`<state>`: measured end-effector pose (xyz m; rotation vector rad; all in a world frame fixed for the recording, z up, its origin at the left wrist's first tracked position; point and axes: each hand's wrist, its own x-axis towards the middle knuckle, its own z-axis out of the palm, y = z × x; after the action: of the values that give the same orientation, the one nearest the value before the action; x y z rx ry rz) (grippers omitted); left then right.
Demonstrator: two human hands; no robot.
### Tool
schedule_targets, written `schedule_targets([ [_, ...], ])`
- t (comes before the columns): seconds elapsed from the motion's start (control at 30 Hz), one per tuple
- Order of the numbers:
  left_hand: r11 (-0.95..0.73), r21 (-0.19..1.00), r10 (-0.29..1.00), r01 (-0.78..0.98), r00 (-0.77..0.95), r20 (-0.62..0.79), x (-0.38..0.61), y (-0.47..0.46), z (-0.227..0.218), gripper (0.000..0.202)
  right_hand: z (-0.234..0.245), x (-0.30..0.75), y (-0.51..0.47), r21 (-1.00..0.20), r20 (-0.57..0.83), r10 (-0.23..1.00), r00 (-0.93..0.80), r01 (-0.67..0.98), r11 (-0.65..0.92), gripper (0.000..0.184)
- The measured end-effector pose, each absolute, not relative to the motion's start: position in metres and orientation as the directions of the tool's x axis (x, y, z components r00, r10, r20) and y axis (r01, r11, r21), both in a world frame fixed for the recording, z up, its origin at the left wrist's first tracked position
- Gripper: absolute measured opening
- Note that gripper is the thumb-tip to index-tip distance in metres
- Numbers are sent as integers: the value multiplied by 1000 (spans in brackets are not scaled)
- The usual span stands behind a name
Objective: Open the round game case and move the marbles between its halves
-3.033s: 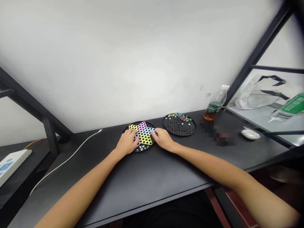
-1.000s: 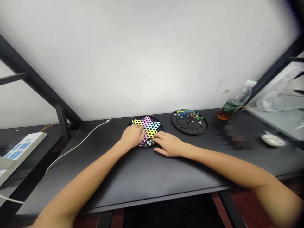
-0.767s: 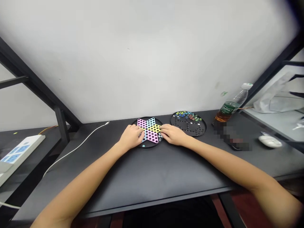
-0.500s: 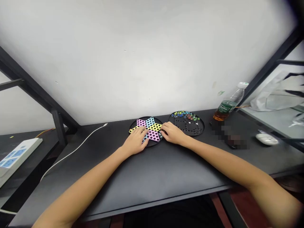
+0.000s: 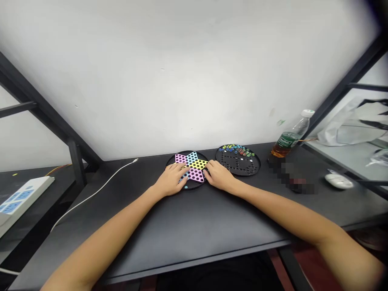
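A long matte-black desk (image 5: 194, 226) runs across the view beneath a plain white wall, and the landmark on it is a round black tray (image 5: 189, 188) directly in front of the person, holding a flat star-shaped board (image 5: 195, 174) with pink, yellow and blue points punched with rows of holes. Just right of the tray lies a second round black perforated disc (image 5: 242, 174), with a band of small multicoloured glass marbles (image 5: 236, 149) along its far edge. Farther right stand a clear plastic bottle of amber liquid (image 5: 285, 139) and a white computer mouse (image 5: 338, 182); well left runs a thin white cable (image 5: 100, 188). The left hand (image 5: 171, 180) lies spread, palm down, across the board. The right hand (image 5: 218, 176) curves against the tray's right side; whether it pinches anything, I cannot tell. The board looks thin, light and stiff, so its rim seems the safest hold, keeping it level.
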<state>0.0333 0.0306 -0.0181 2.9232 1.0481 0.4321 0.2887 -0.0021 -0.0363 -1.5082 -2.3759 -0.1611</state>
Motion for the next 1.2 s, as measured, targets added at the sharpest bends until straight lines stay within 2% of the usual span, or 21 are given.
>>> schedule_targets([
  [0.13, -773, 94, 627, 627, 732, 266, 36, 28, -21, 42, -35, 286, -3, -129, 314, 866, -390, 886, 445, 24],
  [0.37, -773, 79, 624, 629, 734, 267, 36, 30, -22, 42, -29, 274, -5, -220, 146, 963, -226, 942, 254, 27],
  [0.6, -766, 73, 631, 638, 726, 274, 36, 29, -24, 42, -25, 264, -9, -266, 123, 984, -131, 951, 160, 32],
  [0.77, -759, 80, 638, 646, 714, 287, 39, 28, -25, 41, -23, 259, -9, -246, 88, 985, -151, 954, 169, 42],
  [1.03, -759, 55, 636, 649, 719, 281, 39, 26, -24, 41, -16, 250, -16, -254, 55, 995, -87, 962, 98, 40],
  [1.2, -756, 65, 639, 651, 713, 290, 40, 25, -22, 40, -15, 248, -21, -247, 69, 991, -114, 961, 128, 43],
])
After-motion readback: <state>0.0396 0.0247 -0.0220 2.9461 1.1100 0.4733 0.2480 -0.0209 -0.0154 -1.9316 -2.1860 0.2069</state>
